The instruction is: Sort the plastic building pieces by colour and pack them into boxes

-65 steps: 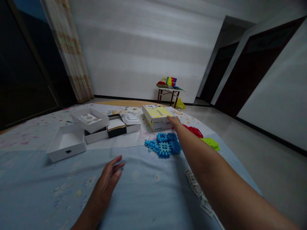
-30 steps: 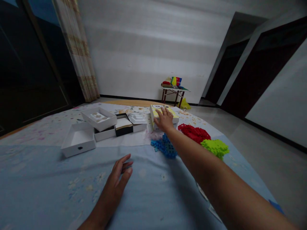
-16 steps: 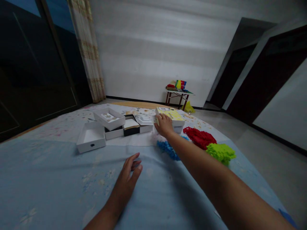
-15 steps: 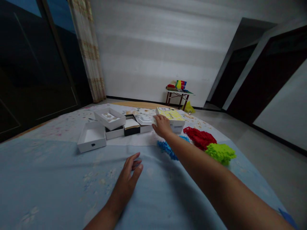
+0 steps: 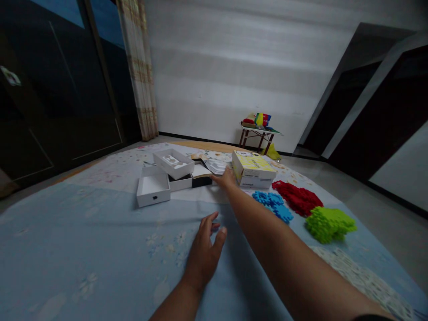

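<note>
My right hand (image 5: 226, 178) reaches to the far side of the bed-like surface, its thumb and fingers spanning the near end of a white box (image 5: 217, 166) with a pale moulded top. Just left of the thumb stands a black-edged box (image 5: 201, 180), and to the right of the fingers a yellow and white carton (image 5: 254, 168). How firmly the fingertips press is hard to see. Nearer to me, my left hand (image 5: 205, 247) hovers or rests over the blue cloth (image 5: 120, 249), fingers loosely curved, thumb apart, nothing in it.
At left are an open white box (image 5: 154, 189) and a white tray (image 5: 174, 163) tilted on top of other boxes. Blue (image 5: 274, 205), red (image 5: 298, 197) and lime-green (image 5: 329, 224) knobbly pieces lie at right. A small table (image 5: 259, 130) stands by the wall.
My right hand has moved from beside the yellow carton's left edge down onto the white box. The view has turned left, so things sit further right. My left hand keeps its pose.
</note>
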Tool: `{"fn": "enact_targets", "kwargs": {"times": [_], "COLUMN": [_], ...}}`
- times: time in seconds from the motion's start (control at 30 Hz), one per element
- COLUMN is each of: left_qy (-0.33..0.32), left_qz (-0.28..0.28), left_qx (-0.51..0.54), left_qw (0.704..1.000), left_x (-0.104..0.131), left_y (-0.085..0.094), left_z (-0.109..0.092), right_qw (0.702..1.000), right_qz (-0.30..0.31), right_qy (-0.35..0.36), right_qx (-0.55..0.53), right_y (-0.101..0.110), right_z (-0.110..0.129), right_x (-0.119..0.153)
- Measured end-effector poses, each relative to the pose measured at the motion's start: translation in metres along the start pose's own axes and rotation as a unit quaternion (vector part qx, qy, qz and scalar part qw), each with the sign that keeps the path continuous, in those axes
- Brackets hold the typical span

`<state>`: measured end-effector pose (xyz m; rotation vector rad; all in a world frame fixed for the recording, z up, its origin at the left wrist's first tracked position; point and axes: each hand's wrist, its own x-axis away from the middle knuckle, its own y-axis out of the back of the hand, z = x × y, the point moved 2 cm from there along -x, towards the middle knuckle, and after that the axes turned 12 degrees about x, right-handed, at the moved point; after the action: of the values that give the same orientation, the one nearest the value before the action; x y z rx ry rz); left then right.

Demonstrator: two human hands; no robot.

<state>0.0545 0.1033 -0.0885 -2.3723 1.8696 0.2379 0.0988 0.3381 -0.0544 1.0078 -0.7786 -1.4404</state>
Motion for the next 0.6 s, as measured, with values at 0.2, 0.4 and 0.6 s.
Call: {"fn": "enact_targets", "kwargs": {"times": [0.2,0.4,0.6], "left_qy": [-0.004,-0.008,-0.042], "left_qz": [-0.005,-0.033,-0.072], "left_qx": [0.007,0.012,0.017], "left_qw": [1.0,0.999,0.996], "left_x": [0.0,0.0,0.0], "left_y": [-0.001,-0.001,0.0], "left_z": [0.002,-0.002,-0.003], "right_qw": [1.0,0.994,0.984], "right_qz": [-0.017,-0.021,-0.008], "right_qy": [0.003,0.107,0.179], "right_qx": [0.007,0.002,-0.008], "right_y": [0.001,0.009,0.02], "right_z": [-0.006,-0.029,-0.043], "right_x": [0.012,0.043,0.081]}}
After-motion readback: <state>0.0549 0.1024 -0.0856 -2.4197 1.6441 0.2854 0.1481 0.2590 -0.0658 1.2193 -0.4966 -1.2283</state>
